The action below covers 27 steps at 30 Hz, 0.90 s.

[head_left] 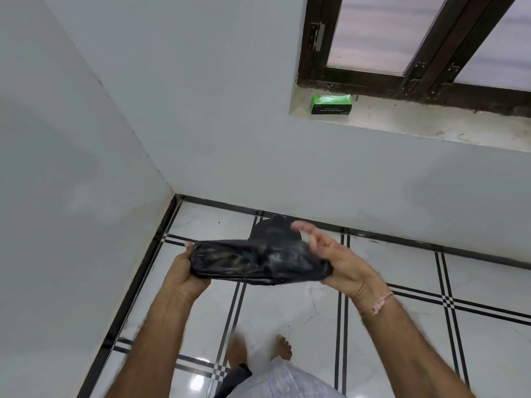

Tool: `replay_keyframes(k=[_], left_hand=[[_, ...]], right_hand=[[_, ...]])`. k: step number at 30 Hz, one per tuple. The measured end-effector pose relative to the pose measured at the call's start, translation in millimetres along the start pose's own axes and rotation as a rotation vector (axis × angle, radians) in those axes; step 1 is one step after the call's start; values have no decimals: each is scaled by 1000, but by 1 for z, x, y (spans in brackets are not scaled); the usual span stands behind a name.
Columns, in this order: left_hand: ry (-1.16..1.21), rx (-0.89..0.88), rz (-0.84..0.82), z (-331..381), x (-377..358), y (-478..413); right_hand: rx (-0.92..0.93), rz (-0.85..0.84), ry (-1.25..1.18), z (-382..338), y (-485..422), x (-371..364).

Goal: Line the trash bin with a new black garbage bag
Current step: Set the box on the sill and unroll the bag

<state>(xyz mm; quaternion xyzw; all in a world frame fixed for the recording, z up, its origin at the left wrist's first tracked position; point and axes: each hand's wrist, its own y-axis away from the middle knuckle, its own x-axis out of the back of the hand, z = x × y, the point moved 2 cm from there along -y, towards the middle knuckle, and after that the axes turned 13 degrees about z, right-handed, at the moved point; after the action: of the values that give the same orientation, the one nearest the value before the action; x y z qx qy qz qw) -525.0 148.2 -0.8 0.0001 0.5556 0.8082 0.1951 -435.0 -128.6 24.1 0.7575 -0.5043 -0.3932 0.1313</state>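
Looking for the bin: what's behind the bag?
A dark shape by the wall shows above the bag; the bag covers the rest, so I cannot tell what it is.

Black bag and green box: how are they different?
The black bag is crumpled and shiny; the green box is stiff with straight edges. The bag is gripped by the left hand above the floor; the box rests on the window ledge. The bag is near, the box farther off. Both are longer than tall.
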Motion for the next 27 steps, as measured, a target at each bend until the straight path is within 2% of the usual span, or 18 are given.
replay_keyframes(k=[2, 4, 7, 9, 12, 14, 17, 21, 24, 27], left_hand=[[6, 40, 0, -5, 7, -6], [-6, 45, -39, -9, 12, -12], [-87, -6, -184, -18, 17, -8], [-245, -25, -251, -22, 23, -5], [-543, -26, -276, -31, 36, -1], [-548, 15, -252, -34, 40, 1], [-185, 3, -153, -29, 42, -16], [232, -6, -58, -15, 36, -30], [317, -93, -113, -1, 28, -29], [282, -151, -144, 12, 23, -32]], right_hand=[[60, 175, -297, -7, -8, 1], [77, 343, -487, -10, -20, 9], [116, 459, -494, -13, -34, 22], [119, 492, -455, -20, -38, 30], [79, 531, -491, -26, -46, 42], [42, 560, -553, -24, -50, 47], [-32, 546, -565, -15, -50, 48], [-45, 434, -402, 3, -44, 47], [-4, 255, -103, 12, -33, 46], [-79, 88, 226, 20, -26, 43]])
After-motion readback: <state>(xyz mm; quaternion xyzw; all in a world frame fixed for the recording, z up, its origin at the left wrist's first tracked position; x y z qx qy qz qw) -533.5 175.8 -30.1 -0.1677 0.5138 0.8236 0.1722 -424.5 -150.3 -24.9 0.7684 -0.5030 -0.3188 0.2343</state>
